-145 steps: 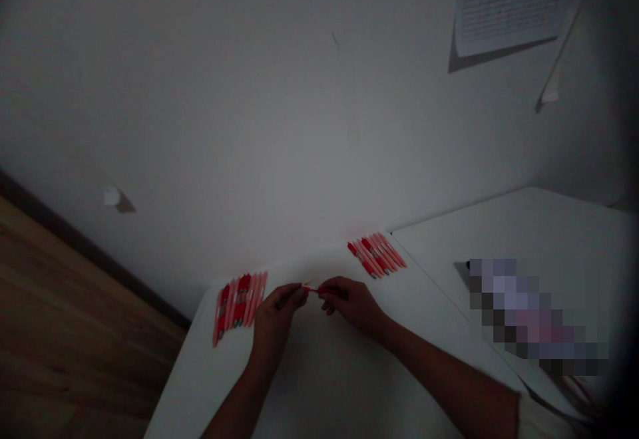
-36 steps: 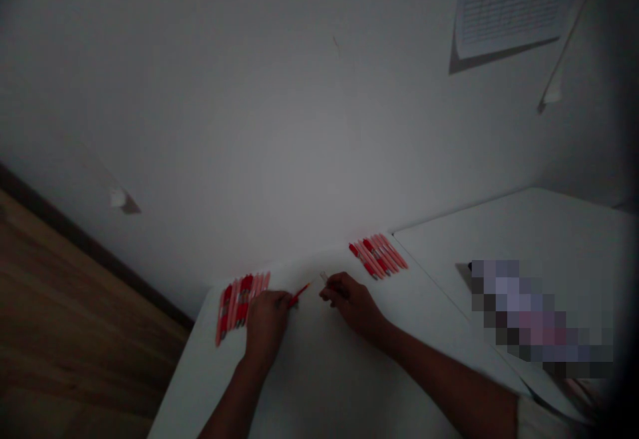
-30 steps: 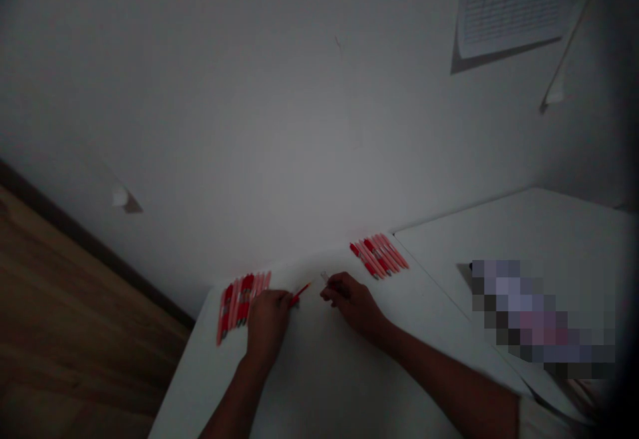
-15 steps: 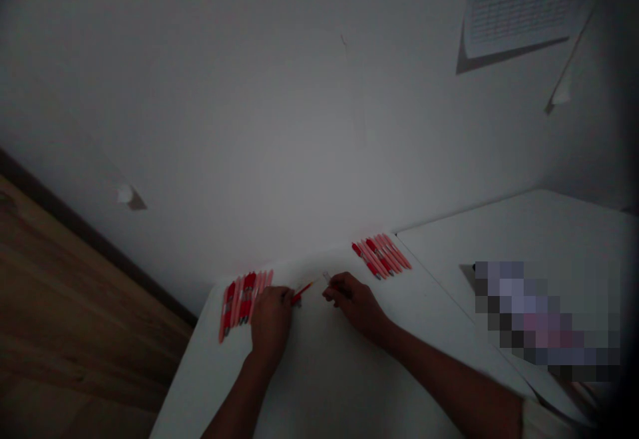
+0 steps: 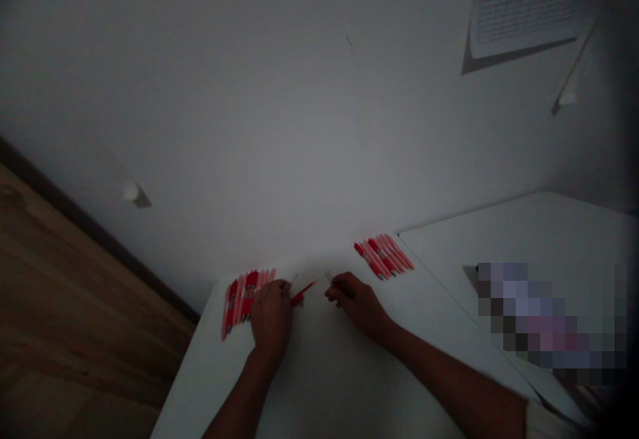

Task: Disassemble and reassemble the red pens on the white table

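My left hand [image 5: 272, 309] is closed with fingertips pinched, beside the left row of red and pink pens [image 5: 244, 298]. A faint, thin clear piece [image 5: 294, 279] sticks up at its fingertips. Just right of those fingers, a slim red pen refill [image 5: 303, 291] with a pale yellowish tip points up and right, a short red pen part [image 5: 298, 301] close under it. My right hand [image 5: 352, 296] pinches a small clear plastic tube [image 5: 328, 277], which pokes out above its thumb and forefinger. The two hands are a little apart, and the inner fingers are partly hidden.
A second row of red and pink pens [image 5: 384, 256] lies beyond my right hand, near the wall. The white table [image 5: 324, 372] meets another white tabletop [image 5: 499, 239] at a seam on the right, where a blurred-out item rests. Wooden boards [image 5: 74, 306] stand at the left.
My left hand has lifted slightly away from the red refill, and a thin clear piece now shows at its fingertips. My right hand stays nearly still. The view has shifted a little.
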Action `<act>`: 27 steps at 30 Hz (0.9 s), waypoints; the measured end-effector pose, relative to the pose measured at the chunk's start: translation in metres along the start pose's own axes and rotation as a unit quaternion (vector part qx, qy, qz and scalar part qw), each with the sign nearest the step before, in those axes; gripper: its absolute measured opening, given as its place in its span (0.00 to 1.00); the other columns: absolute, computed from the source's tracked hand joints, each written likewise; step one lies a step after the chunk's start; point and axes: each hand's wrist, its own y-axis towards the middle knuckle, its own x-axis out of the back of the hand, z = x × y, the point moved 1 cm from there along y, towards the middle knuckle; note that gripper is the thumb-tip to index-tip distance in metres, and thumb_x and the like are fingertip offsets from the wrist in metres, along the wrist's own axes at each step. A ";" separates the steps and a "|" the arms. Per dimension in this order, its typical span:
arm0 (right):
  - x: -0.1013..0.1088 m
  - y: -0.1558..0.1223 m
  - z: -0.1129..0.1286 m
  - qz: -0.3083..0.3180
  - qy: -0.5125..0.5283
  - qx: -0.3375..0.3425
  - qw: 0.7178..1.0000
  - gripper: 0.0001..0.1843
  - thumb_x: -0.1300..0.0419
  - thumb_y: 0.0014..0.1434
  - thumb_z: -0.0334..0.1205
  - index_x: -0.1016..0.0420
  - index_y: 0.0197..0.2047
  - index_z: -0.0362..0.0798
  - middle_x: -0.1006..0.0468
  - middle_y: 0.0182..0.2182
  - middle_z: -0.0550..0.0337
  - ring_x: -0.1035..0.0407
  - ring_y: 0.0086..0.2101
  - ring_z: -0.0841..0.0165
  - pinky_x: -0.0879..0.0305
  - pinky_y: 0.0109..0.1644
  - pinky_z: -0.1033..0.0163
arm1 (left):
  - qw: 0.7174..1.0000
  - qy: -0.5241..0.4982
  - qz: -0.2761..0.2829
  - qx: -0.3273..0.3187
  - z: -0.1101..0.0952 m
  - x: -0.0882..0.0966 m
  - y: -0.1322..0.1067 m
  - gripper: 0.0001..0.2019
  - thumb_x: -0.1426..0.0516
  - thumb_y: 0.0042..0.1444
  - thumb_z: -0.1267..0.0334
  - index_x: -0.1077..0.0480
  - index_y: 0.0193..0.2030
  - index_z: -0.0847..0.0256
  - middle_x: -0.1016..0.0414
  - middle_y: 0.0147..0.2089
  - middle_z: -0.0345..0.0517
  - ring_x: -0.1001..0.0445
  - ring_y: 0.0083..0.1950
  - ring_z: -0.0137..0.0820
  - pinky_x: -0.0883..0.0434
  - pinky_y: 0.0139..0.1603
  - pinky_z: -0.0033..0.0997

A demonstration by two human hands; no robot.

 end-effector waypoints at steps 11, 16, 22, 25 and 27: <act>0.005 0.003 -0.008 0.024 -0.102 0.012 0.994 0.12 0.46 0.61 0.41 0.26 0.45 0.48 0.21 0.33 0.58 0.28 0.28 0.71 0.32 0.35 0.65 | 0.856 -0.487 0.042 0.168 -0.004 0.002 0.007 0.18 0.40 0.48 0.52 0.27 0.40 0.64 0.26 0.32 0.44 0.27 0.32 0.31 0.29 0.35 0.32; 0.005 0.004 -0.005 0.038 -0.130 0.036 0.990 0.13 0.44 0.61 0.41 0.25 0.47 0.48 0.21 0.36 0.56 0.28 0.33 0.68 0.32 0.40 0.63 | 0.796 -0.568 0.109 0.180 -0.007 -0.001 0.003 0.16 0.37 0.46 0.52 0.25 0.35 0.65 0.32 0.24 0.38 0.33 0.25 0.24 0.32 0.30 0.27; 0.006 0.003 -0.005 0.032 -0.127 0.048 0.990 0.12 0.44 0.60 0.38 0.25 0.46 0.48 0.21 0.38 0.56 0.27 0.36 0.67 0.32 0.42 0.62 | 0.821 -0.538 0.149 0.123 -0.007 -0.002 -0.001 0.15 0.41 0.52 0.52 0.25 0.33 0.64 0.34 0.22 0.36 0.39 0.23 0.22 0.39 0.25 0.23; 0.005 0.003 -0.006 0.036 -0.126 0.048 0.990 0.12 0.44 0.61 0.39 0.26 0.46 0.48 0.21 0.37 0.56 0.27 0.35 0.67 0.32 0.42 0.62 | 0.838 -0.510 0.159 0.107 -0.007 -0.001 -0.001 0.15 0.41 0.52 0.51 0.26 0.32 0.64 0.35 0.21 0.36 0.41 0.22 0.23 0.43 0.24 0.23; 0.005 0.003 -0.006 0.039 -0.129 0.045 0.990 0.12 0.44 0.61 0.40 0.26 0.46 0.48 0.21 0.37 0.56 0.27 0.35 0.67 0.32 0.42 0.62 | 0.848 -0.494 0.168 0.095 -0.007 0.001 -0.001 0.16 0.42 0.53 0.50 0.26 0.32 0.64 0.36 0.21 0.36 0.42 0.22 0.23 0.44 0.24 0.24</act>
